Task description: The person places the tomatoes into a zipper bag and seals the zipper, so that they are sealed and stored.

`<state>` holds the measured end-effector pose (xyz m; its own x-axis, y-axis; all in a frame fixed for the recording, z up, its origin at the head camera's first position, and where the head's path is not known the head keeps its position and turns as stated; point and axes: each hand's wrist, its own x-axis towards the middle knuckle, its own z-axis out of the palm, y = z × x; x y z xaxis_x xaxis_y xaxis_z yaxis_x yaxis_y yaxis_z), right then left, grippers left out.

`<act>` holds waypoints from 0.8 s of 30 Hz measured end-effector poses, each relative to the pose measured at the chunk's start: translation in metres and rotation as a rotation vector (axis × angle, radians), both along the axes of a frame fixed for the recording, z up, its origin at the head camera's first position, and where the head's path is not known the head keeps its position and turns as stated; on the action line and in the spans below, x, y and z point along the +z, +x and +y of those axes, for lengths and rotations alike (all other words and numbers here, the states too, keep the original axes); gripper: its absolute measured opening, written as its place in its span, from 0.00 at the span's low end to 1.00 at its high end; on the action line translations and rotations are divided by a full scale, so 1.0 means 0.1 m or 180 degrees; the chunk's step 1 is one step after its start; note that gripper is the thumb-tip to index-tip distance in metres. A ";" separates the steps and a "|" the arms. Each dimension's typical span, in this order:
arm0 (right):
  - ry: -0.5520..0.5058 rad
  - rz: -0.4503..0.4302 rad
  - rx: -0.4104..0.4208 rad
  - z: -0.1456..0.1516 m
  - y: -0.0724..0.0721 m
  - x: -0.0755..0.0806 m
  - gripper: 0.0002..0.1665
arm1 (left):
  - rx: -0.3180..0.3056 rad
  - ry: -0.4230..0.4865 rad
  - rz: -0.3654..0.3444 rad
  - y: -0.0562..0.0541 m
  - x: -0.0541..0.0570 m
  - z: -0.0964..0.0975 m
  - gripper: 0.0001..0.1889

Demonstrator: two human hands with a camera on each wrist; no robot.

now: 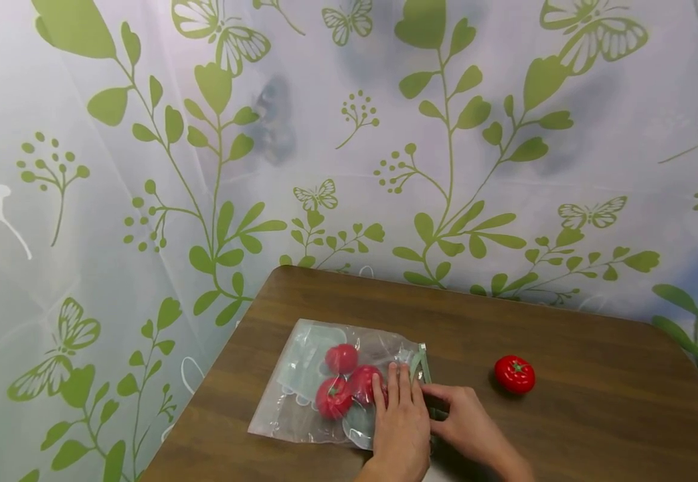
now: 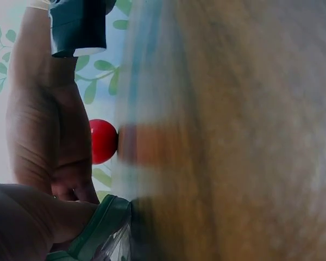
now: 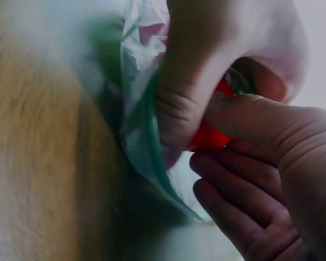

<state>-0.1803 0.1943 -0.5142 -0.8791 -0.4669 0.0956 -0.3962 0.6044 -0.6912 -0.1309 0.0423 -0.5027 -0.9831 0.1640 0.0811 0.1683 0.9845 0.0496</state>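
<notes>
A clear zip bag [image 1: 273, 418] with a green strip along its mouth lies on the wooden table, several red tomatoes [image 1: 333, 398] showing through the plastic. My left hand [image 1: 401, 425] rests over its mouth end, fingers stretched across the top; the right wrist view has its thumb inside the green rim [image 3: 152, 119], holding the mouth apart. Between thumb and fingers, my right hand [image 3: 250, 157] holds a red tomato [image 3: 209, 138] at that mouth, partly hidden by both hands. Another tomato [image 1: 514, 374] with a green star-shaped top sits by itself to the right.
The brown table [image 1: 595, 402] has its far edge close to a hanging cloth [image 1: 355, 154] printed with green leaves and butterflies. Inside the bag, a pale printed panel [image 1: 315, 348] lies beside the tomatoes.
</notes>
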 end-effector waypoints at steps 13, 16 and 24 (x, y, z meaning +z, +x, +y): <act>-0.0319 -0.0443 -0.0391 -0.29 -0.03 -0.07 0.35 | 0.0109 -0.0102 0.0334 0.00 -0.02 -0.07 0.49; -0.0292 -0.0428 -0.0371 -0.27 -0.02 -0.08 0.36 | 0.0099 -0.0093 0.0310 -0.01 -0.03 -0.07 0.48; -0.0016 -0.0197 -0.0104 -0.07 -0.02 -0.05 0.35 | 0.0077 -0.0121 0.0132 -0.01 -0.03 -0.03 0.46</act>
